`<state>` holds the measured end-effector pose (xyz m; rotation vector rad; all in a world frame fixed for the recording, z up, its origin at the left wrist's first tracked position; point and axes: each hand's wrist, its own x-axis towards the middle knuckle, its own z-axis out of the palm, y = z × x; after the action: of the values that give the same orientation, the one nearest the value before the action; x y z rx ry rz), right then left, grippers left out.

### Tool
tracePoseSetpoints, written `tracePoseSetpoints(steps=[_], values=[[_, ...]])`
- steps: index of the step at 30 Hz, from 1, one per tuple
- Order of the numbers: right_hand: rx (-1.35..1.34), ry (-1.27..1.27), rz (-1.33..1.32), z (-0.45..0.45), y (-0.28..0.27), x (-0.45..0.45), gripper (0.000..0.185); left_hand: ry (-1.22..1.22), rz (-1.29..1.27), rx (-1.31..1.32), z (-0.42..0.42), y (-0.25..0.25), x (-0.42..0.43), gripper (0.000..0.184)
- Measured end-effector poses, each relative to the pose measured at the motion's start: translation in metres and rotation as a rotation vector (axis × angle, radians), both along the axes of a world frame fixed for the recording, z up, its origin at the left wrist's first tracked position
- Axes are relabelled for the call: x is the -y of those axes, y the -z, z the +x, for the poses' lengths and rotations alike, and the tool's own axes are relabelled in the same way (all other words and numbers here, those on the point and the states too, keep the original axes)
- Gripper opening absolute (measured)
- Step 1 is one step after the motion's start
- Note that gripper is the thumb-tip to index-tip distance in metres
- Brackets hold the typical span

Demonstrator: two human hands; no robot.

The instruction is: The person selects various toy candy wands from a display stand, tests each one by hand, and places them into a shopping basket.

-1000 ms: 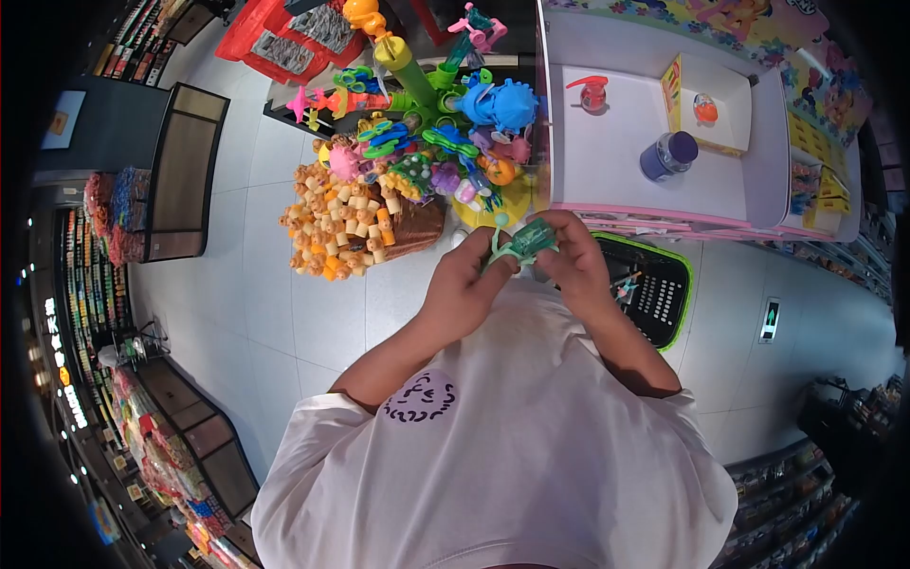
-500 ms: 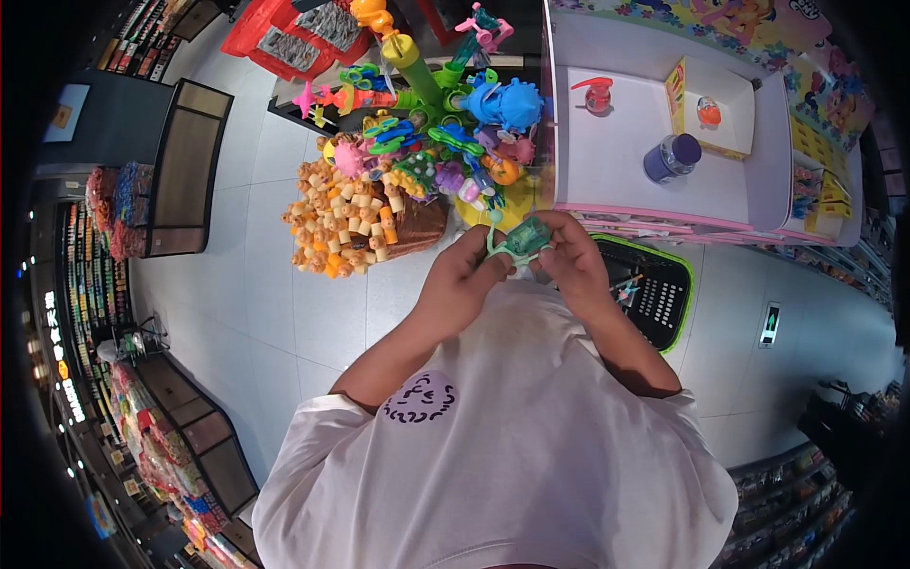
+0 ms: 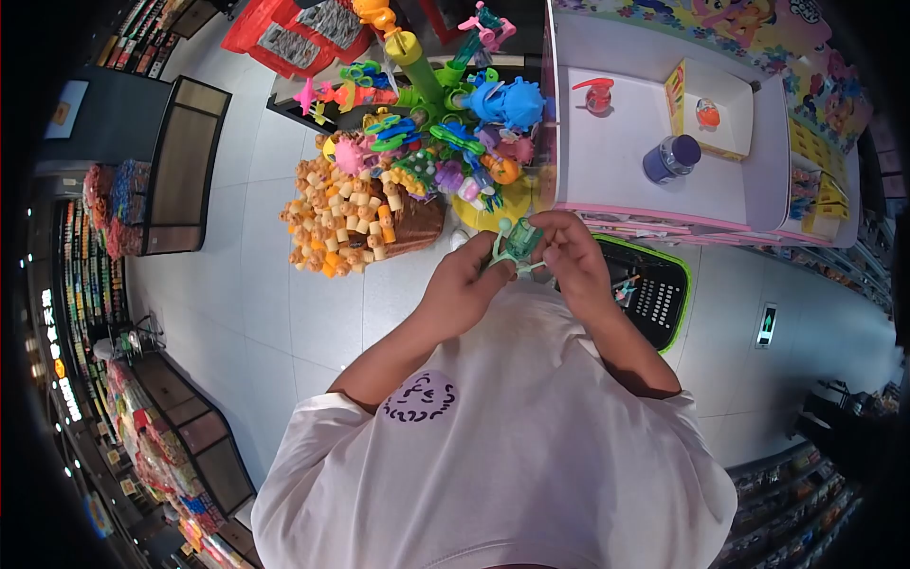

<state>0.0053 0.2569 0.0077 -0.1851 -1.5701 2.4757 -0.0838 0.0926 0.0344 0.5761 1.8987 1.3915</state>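
Between my two hands, in front of my chest, is a small toy with a clear green body and a pale mint frame (image 3: 519, 242). My left hand (image 3: 464, 286) is closed on the left side of the frame, thumb and fingers pinching it. My right hand (image 3: 576, 266) pinches the toy from the right, with its fingers curled around the edge. Just beyond the toy stands a green rack (image 3: 417, 71) hung with colourful plastic toys. The toy's underside is hidden by my fingers.
A basket (image 3: 422, 223) of tan and orange figures stands left of the rack. To the right, a white display shelf (image 3: 607, 156) bears a purple jar (image 3: 671, 158), a red toy (image 3: 597, 97) and a yellow box (image 3: 735, 104). Below it, a black basket with green rim (image 3: 684, 294) sits on the floor.
The toy has tipped more upright and turned slightly in my hands. My right fingers have shifted a little along its edge; my left hand has moved slightly right.
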Motion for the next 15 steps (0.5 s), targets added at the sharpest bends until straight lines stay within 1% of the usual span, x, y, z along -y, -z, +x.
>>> tracePoseSetpoints(steps=[4, 7, 9, 13, 15], values=[[0.008, 0.014, -0.007, 0.000, 0.002, 0.001, 0.031, 0.010, -0.026, -0.036, -0.002, 0.006, 0.003, 0.015], [-0.005, 0.010, -0.008, -0.001, 0.000, 0.001, 0.030, -0.031, 0.042, -0.010, -0.001, 0.008, 0.004, 0.015], [0.001, -0.005, -0.020, 0.000, -0.001, 0.002, 0.030, 0.014, -0.018, -0.016, -0.002, 0.006, 0.005, 0.015], [-0.046, -0.012, 0.006, 0.001, 0.007, 0.002, 0.029, 0.042, -0.040, -0.030, 0.000, -0.002, 0.004, 0.015], [0.001, -0.004, -0.037, 0.002, 0.004, 0.003, 0.028, 0.029, -0.040, -0.045, 0.000, 0.002, 0.005, 0.016]])
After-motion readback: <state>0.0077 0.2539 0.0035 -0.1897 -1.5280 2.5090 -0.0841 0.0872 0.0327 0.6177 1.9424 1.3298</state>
